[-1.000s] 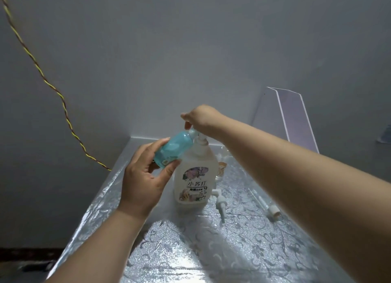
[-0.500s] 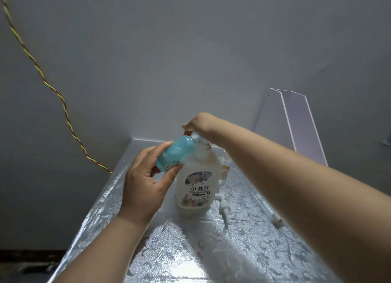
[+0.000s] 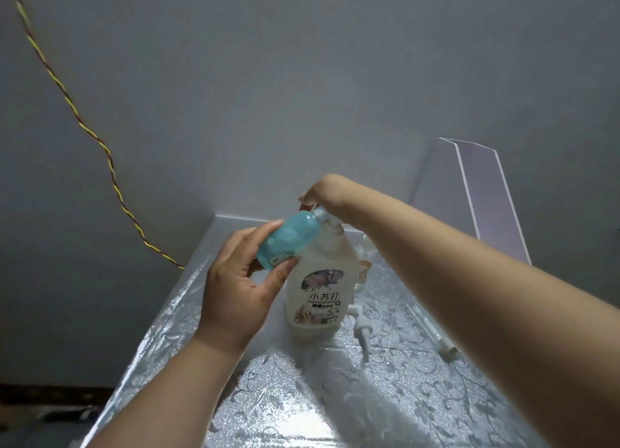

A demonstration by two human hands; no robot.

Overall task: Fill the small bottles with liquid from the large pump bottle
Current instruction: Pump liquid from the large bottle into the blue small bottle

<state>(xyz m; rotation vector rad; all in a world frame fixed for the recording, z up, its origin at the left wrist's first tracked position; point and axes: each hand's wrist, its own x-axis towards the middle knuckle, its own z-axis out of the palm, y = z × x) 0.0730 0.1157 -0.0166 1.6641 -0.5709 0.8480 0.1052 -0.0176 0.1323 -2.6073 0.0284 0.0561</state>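
The table (image 3: 419,407), under a silver flower-patterned cover, runs up to the wall. Its left edge slants from 11 to 7 o'clock, and its near half, toward 6 o'clock, lies open. At 2 o'clock a clear panel (image 3: 483,206) leans by the wall.

The large pump bottle (image 3: 318,280) stands upright at mid-table. It is cloudy white with a flowered label, and its fill level cannot be read. The right hand (image 3: 327,192) reaches in from 4 o'clock and rests on top of the pump. Its fingers are hidden, so its grip cannot be told.

The left hand (image 3: 235,290), at the bottle's 9 o'clock, has its grip closed round the base of the small blue bottle (image 3: 288,243). That bottle is tilted, its mouth pointing to 1 o'clock at the pump spout. What is inside it is unclear.

A loose pump head (image 3: 363,330) lies just beside the large bottle at 4 o'clock. Another pump with a tube (image 3: 439,342) lies farther out toward 3 o'clock. A small orange-labelled bottle (image 3: 364,270) is half hidden behind the large one. A twisted yellow wire (image 3: 100,145) hangs at 10 o'clock.
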